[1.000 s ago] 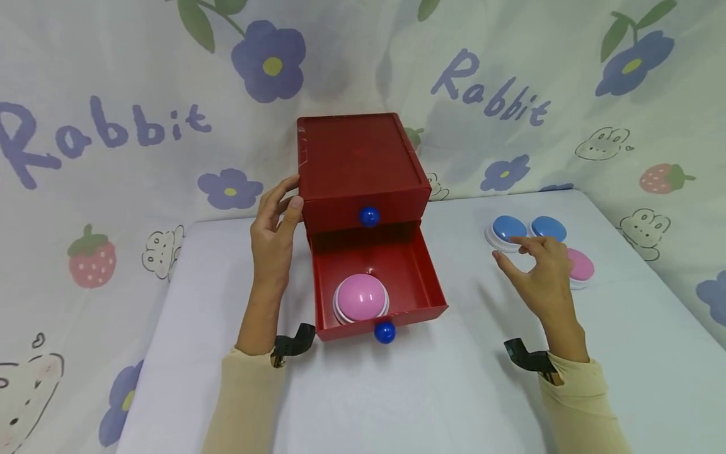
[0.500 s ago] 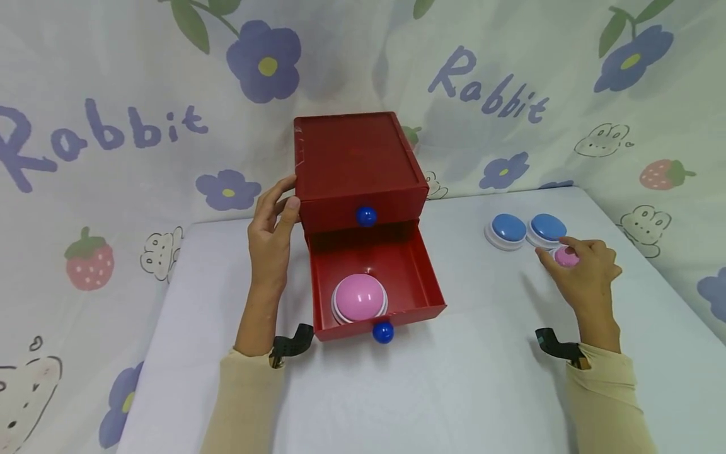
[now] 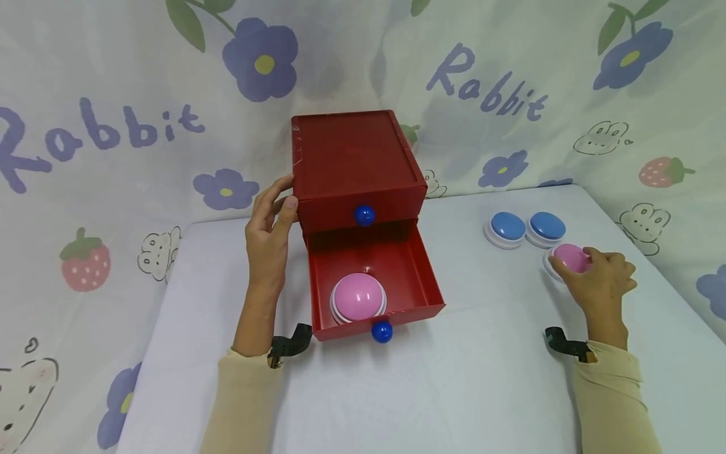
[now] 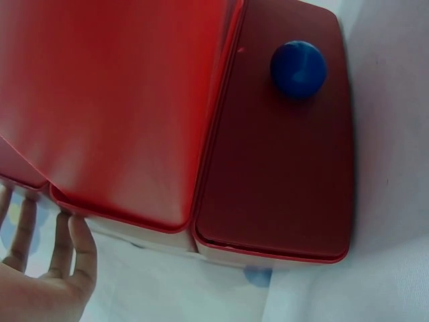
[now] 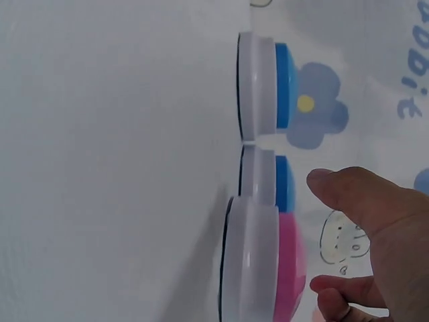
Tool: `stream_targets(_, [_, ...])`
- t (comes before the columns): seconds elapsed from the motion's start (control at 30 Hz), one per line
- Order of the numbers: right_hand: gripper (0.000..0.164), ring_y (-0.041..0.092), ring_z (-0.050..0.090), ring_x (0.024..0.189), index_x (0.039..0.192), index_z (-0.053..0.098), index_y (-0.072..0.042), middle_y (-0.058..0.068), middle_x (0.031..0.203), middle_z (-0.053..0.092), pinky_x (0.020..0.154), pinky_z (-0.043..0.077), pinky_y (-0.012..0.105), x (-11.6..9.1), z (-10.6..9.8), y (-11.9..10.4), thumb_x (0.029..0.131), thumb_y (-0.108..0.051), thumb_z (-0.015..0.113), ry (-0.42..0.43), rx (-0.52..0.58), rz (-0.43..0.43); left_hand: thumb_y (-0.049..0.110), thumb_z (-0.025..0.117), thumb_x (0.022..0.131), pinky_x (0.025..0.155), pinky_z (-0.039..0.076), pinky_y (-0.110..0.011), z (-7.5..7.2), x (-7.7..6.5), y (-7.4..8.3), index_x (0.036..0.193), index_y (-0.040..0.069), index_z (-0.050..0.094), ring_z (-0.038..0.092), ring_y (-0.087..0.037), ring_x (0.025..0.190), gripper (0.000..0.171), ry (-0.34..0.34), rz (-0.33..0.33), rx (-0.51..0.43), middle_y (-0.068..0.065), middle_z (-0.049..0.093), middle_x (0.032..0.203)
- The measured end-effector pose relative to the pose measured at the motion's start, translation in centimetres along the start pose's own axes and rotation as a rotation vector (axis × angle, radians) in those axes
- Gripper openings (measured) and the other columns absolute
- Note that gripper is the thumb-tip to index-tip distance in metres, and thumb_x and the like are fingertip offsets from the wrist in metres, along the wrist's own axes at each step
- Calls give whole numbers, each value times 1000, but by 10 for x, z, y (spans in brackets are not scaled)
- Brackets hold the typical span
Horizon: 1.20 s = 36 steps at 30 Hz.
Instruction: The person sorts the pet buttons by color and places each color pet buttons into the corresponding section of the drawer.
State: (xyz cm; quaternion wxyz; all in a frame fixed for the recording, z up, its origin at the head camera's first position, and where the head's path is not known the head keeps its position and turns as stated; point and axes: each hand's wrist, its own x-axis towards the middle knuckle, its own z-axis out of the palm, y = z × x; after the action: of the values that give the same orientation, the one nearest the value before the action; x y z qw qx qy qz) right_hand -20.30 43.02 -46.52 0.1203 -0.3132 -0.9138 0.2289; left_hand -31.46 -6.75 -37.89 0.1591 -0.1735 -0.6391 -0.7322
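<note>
My left hand point(image 3: 269, 230) rests its fingers and thumb against the left side of a red drawer box point(image 3: 357, 151). Below the box's upper front, a drawer point(image 3: 405, 274) is pulled out, and inside it sits a pink dome button point(image 3: 358, 296) on a white base. Over at the right, my right hand point(image 3: 601, 277) hovers at a second pink button point(image 3: 569, 257), thumb and fingers spread about its dome. From the right wrist view, the thumb point(image 5: 320, 178) and fingertips show a gap from that button.
Two blue dome buttons point(image 3: 507, 226) with white bases stand just behind the second pink one. A blue knob point(image 3: 382, 331) juts from the pulled-out drawer. The left wrist view shows another closed front with a blue knob point(image 4: 299, 70). A printed cloth point(image 3: 351, 57) hangs behind.
My right hand has moved from the blue buttons rightward and nearer to me, over the pink button. The left hand stays at the box.
</note>
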Motion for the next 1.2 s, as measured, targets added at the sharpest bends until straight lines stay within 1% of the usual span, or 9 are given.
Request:
stream_targets(0.23, [94, 51, 15, 135, 146, 34, 14, 41, 139, 25, 96, 21, 69, 1, 2, 9, 90, -55, 65, 21, -10, 50, 18, 59, 100, 89, 50, -25, 0, 1, -1, 138, 9, 60, 53, -26, 117, 40, -3, 11, -11, -6, 52, 140])
stream_targets(0.53, [99, 54, 16, 133, 142, 34, 19, 45, 135, 26, 96, 20, 70, 3, 5, 17, 89, -58, 63, -27, -54, 117, 18, 59, 100, 90, 50, -25, 0, 1, -1, 138, 9, 60, 51, -29, 118, 39, -9, 14, -14, -6, 51, 140])
stream_targets(0.67, [102, 53, 16, 134, 144, 31, 19, 44, 136, 25, 97, 21, 71, 4, 9, 19, 88, -60, 64, -40, -30, 146, 18, 59, 100, 90, 50, -25, 0, 1, -2, 139, 9, 60, 51, -31, 119, 40, -8, 14, -10, -5, 51, 140])
stream_targets(0.8, [106, 50, 15, 136, 146, 31, 17, 42, 140, 25, 101, 21, 71, 4, 11, 21, 85, -63, 66, -28, 21, 187, 18, 59, 100, 90, 50, -25, -1, 1, -3, 139, 9, 59, 51, -31, 119, 40, -8, 14, -3, -5, 51, 140])
stream_targets(0.87, [108, 49, 14, 138, 147, 31, 15, 40, 142, 24, 103, 20, 71, 4, 11, 20, 84, -64, 66, -21, 42, 194, 18, 59, 100, 90, 50, -25, 0, 1, -3, 139, 9, 59, 51, -29, 119, 40, -8, 13, 0, -5, 51, 140])
stream_targets(1.0, [106, 47, 14, 138, 147, 34, 14, 37, 142, 26, 102, 21, 70, 1, 12, 12, 83, -64, 68, -11, 80, 152, 17, 58, 100, 90, 50, -25, 0, 1, -2, 139, 8, 59, 51, -28, 119, 40, -7, 14, 5, -6, 51, 140])
stream_targets(1.13, [100, 45, 19, 133, 142, 43, 14, 35, 136, 32, 94, 24, 67, -3, 11, -4, 82, -61, 71, 17, 101, 47, 17, 58, 100, 90, 50, -25, 0, 1, -1, 139, 9, 59, 51, -30, 119, 40, -5, 16, 8, -5, 51, 140])
stream_targets(1.2, [98, 45, 20, 132, 141, 45, 13, 34, 134, 33, 90, 26, 65, -6, 10, -12, 82, -60, 72, 20, 103, 11, 17, 59, 100, 90, 50, -25, 0, 1, -1, 139, 9, 60, 51, -31, 119, 39, -3, 15, 5, -5, 51, 140])
